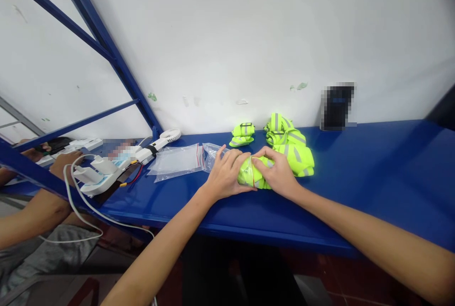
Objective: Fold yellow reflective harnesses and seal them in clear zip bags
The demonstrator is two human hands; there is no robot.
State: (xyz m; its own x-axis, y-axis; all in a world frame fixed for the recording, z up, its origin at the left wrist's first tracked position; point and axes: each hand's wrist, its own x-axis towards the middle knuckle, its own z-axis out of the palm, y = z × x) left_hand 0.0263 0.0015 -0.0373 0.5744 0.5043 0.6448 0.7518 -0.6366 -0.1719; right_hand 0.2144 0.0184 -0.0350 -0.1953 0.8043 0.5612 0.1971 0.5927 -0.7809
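A clear plastic bag [212,152] with a red strip at its mouth lies on the blue table, partly around a rolled neon-yellow reflective strap bundle [248,173]. My left hand [227,173] wraps over the bagged end of that bundle, thumb below and fingers on top. Close on its right, my right hand [277,171] pinches the bundle near the red-edged bag mouth. Just beyond my right hand is a pile of yellow vests with grey stripes [293,147]. A smaller folded yellow piece [243,134] sits behind my hands.
Flat clear bags [177,161] lie on the left, near a white handheld fan [167,139] and a white power strip [103,178] with cables. A dark phone-like object [336,106] leans on the wall. Another person's arm [39,216] is at far left, beyond a blue frame [117,61].
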